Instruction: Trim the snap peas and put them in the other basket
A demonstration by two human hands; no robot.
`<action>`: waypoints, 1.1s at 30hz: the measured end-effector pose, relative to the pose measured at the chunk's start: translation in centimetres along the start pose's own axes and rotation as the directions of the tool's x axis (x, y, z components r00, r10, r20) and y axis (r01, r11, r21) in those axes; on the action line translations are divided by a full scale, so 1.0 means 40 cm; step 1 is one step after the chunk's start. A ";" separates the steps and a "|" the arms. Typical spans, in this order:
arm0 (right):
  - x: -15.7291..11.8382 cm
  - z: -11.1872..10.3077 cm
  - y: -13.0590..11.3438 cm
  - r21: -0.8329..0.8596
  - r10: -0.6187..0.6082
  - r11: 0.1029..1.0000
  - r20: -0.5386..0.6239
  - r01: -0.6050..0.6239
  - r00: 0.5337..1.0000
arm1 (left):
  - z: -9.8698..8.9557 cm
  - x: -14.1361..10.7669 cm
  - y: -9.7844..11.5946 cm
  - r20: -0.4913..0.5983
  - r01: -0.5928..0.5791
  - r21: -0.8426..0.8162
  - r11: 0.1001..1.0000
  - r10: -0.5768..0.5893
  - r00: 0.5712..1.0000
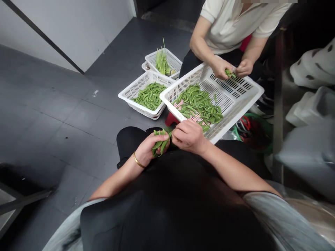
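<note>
Several green pea pods [160, 142] are held in my left hand [149, 145], which has a gold bracelet at the wrist. Close against them on the right, my right hand [190, 136] has its fingers pinched together at the end of a pod; the fingertips are partly hidden. Just beyond my hands stands a large white basket [237, 118] with a loose pile of pods [200, 103] on its slotted bottom. A smaller white basket [128, 93] to its left holds another heap of pods [150, 96].
Across the large basket, a person in a light shirt [232, 24] holds pods over its far edge. A basket with long green stalks [162, 62] is behind the smaller one. Grey bins [309, 146] and white containers [314, 66] stand at the right.
</note>
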State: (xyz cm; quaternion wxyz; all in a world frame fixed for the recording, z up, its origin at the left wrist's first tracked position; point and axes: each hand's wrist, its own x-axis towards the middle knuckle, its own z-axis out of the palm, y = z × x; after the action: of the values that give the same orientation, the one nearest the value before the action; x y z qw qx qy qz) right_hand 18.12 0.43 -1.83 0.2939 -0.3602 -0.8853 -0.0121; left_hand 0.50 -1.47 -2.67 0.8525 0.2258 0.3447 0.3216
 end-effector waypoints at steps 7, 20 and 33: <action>0.002 -0.022 0.020 0.468 0.312 0.831 0.054 -0.300 0.949 | 0.010 0.002 -0.002 -0.042 -0.050 -0.009 0.999 0.050 0.998; 0.015 0.011 -0.018 0.272 0.207 0.943 -0.033 -0.191 0.978 | 0.028 0.004 -0.010 -0.036 -0.133 0.002 0.991 0.133 0.990; -0.032 -0.133 0.066 0.441 0.478 0.761 0.114 -0.476 0.871 | -0.039 -0.013 0.032 -0.348 -0.544 0.360 0.758 0.650 0.676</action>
State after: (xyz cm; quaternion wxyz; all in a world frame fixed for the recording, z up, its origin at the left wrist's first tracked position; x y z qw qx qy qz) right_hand 23.27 0.34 1.38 0.3655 -0.4942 -0.7413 0.2696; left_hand -1.43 -0.70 -2.70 0.5626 0.3405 0.4740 0.5855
